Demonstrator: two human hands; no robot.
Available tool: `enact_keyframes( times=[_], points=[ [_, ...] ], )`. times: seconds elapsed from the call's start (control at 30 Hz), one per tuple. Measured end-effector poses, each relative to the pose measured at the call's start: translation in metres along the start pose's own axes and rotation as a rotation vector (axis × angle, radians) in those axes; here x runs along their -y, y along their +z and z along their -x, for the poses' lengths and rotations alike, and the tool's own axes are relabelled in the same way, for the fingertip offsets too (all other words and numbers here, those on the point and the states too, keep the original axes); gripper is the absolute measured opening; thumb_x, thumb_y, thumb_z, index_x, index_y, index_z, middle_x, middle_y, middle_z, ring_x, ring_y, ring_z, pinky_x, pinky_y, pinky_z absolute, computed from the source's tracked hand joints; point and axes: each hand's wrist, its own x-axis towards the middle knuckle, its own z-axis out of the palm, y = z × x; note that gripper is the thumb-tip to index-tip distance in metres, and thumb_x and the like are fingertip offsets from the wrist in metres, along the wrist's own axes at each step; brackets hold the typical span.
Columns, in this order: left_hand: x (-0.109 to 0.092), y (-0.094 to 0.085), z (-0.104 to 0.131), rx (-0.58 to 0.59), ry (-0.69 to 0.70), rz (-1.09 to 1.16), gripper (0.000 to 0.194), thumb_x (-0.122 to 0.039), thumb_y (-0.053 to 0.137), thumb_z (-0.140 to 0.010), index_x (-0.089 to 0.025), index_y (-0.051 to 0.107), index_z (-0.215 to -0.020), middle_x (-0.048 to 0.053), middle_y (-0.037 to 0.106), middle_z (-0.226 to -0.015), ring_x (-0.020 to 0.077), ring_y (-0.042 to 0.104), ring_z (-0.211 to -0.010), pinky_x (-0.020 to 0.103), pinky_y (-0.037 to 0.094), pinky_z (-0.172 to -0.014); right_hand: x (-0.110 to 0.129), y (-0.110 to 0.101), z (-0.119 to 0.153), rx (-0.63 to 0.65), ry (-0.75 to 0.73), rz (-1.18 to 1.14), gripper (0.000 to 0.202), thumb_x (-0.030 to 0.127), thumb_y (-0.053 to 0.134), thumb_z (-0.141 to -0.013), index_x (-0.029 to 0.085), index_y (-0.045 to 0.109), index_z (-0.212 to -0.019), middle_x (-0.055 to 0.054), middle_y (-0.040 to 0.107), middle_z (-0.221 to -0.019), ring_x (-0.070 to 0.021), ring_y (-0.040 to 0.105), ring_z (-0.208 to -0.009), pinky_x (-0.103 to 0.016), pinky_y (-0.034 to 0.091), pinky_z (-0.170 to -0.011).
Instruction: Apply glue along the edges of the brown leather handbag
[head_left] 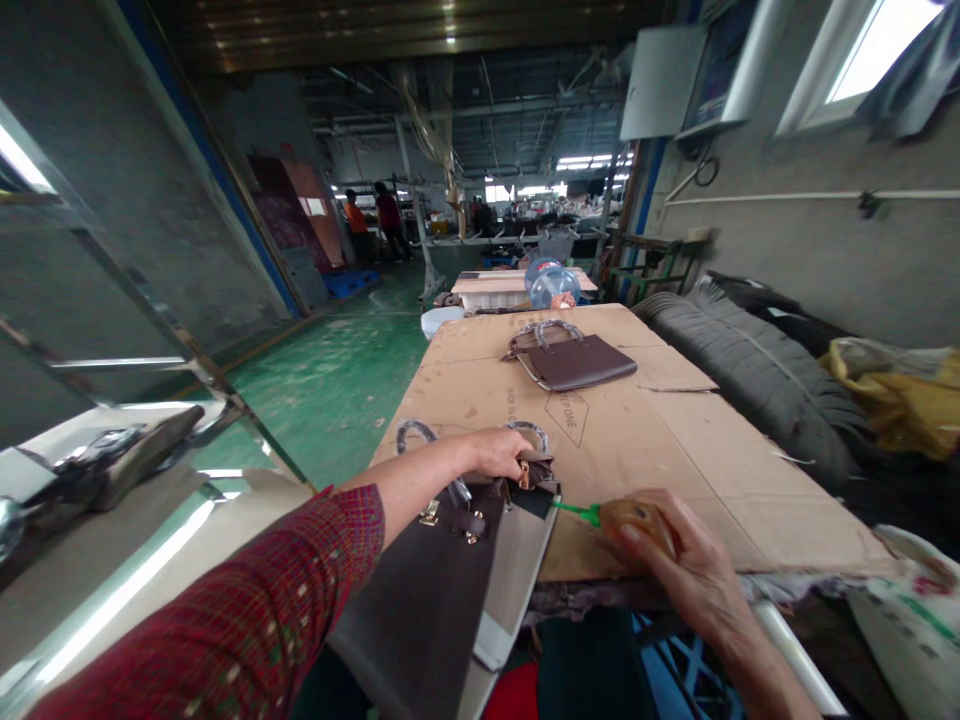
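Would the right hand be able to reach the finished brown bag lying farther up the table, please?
Probably not as it stands: the right hand grips a green-tipped bottle, and bare cardboard stretches between it and the brown bag.

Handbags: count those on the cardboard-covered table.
2. One handbag lies flat at the far end; the other handbag hangs over the near edge, under the left hand. Others may be hidden.

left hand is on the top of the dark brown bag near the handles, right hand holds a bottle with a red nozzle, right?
Not quite: the nozzle is green, not red. The head view shows the right hand holding the bottle with a green nozzle, while the left hand rests on the dark brown bag.
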Motion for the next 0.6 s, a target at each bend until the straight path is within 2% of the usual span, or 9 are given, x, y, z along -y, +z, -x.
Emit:
enact_keyframes(
  times=[0.07,0.2,0.33,0.47,0.6],
  points=[
    [-0.001,0.0,0.001,0.0,-0.001,-0.008,0.015,-0.025,0.08,-0.077,-0.02,0.081,-0.092,-0.004,0.07,-0.074,0.0143,0.062,-0.072,0.022,0.034,-0.056,0.002,0.0,0.002,-0.017,0.003,-0.003,0.031,0.054,0.064,-0.097,0.025,0.069,-0.105,-0.003,0.072,-0.095,-0.0252,0.068,-0.083,-0.038,0.051,-0.072],
    [-0.002,-0.001,0.001,0.006,-0.003,-0.022,0.016,-0.024,0.08,-0.078,-0.021,0.081,-0.094,-0.004,0.07,-0.074,0.014,0.061,-0.071,0.022,0.035,-0.056,0.007,0.0,0.009,0.109,-0.007,-0.046,0.026,0.051,0.064,-0.099,0.027,0.07,-0.106,-0.001,0.072,-0.097,-0.0231,0.069,-0.084,-0.034,0.053,-0.071],
    [-0.003,-0.001,0.001,0.001,-0.004,-0.03,0.017,-0.023,0.08,-0.078,-0.021,0.08,-0.094,-0.004,0.071,-0.076,0.0146,0.063,-0.074,0.022,0.036,-0.058,0.01,0.002,0.017,0.018,-0.075,-0.017,0.02,0.046,0.065,-0.1,0.028,0.069,-0.109,-0.001,0.071,-0.1,-0.0229,0.069,-0.088,-0.034,0.054,-0.073],
    [-0.004,-0.003,0.002,0.002,0.003,-0.037,0.016,-0.026,0.082,-0.078,-0.021,0.08,-0.094,-0.003,0.072,-0.078,0.0153,0.063,-0.074,0.023,0.036,-0.058,0.011,0.005,0.022,0.102,-0.11,-0.039,0.017,0.043,0.064,-0.102,0.03,0.066,-0.113,-0.001,0.071,-0.103,-0.0218,0.07,-0.09,-0.031,0.055,-0.073],
    [-0.005,-0.004,0.003,0.004,0.0,-0.038,0.016,-0.025,0.081,-0.078,-0.021,0.08,-0.093,-0.003,0.072,-0.078,0.0157,0.063,-0.074,0.023,0.037,-0.059,0.012,0.005,0.03,0.053,-0.102,-0.025,0.018,0.043,0.064,-0.102,0.03,0.065,-0.114,-0.002,0.07,-0.104,-0.0226,0.07,-0.091,-0.032,0.055,-0.075]
  ],
)
